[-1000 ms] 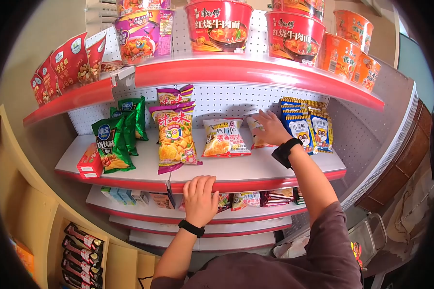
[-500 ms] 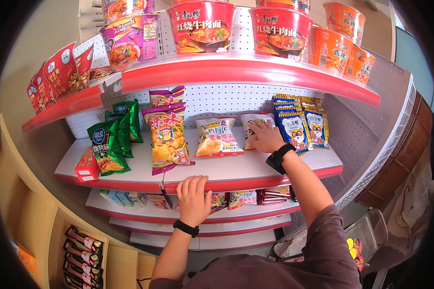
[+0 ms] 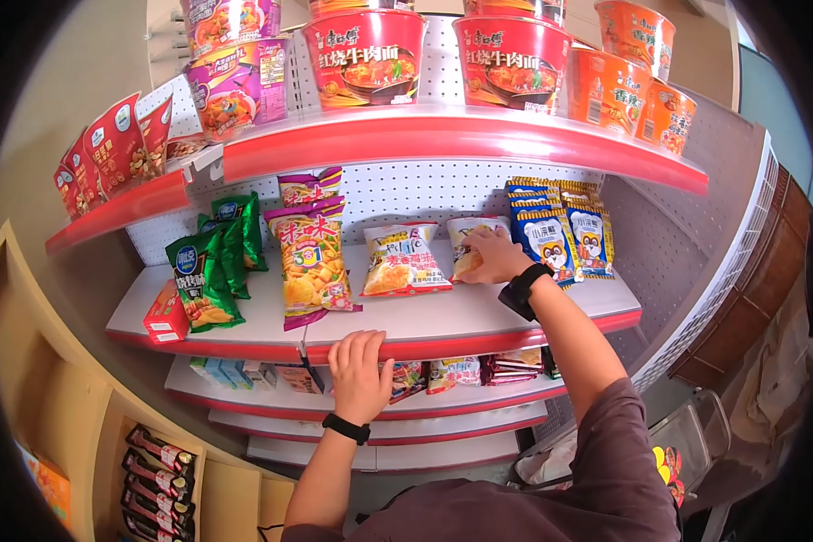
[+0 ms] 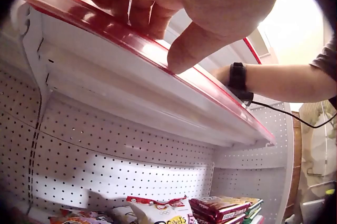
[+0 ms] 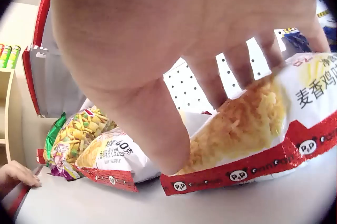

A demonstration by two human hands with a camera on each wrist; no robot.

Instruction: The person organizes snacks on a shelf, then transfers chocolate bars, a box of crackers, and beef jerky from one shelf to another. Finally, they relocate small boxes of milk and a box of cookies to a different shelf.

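The right hand (image 3: 495, 256) grasps a white and red snack bag (image 3: 465, 242). The bag lies on the middle shelf (image 3: 479, 312), right under this hand. In the right wrist view the fingers (image 5: 239, 71) go over the top of the bag (image 5: 274, 129) and the thumb presses on its front, so the bag is pinched between them. Its bottom rests on the shelf.

Just to the left of this hand lies a second bag of the same kind (image 3: 405, 262). Just to the right stand the blue bags (image 3: 551, 237) in a row (each has a little animal face on it). One blue bag is close beside the wrist.

The left hand (image 3: 359, 369) is lower down and nearer to the person. It grips the red edge (image 3: 452, 341) at the front of the same shelf. The fingers curl over the top of the edge and the thumb (image 4: 189, 50) goes under it.

Above and left of this hand stands a tall yellow and purple bag (image 3: 312, 262). Farther left are the green bags (image 3: 210, 269) and a small red box (image 3: 165, 314).

On the shelf above both hands stand big noodle bowls (image 3: 366, 54).
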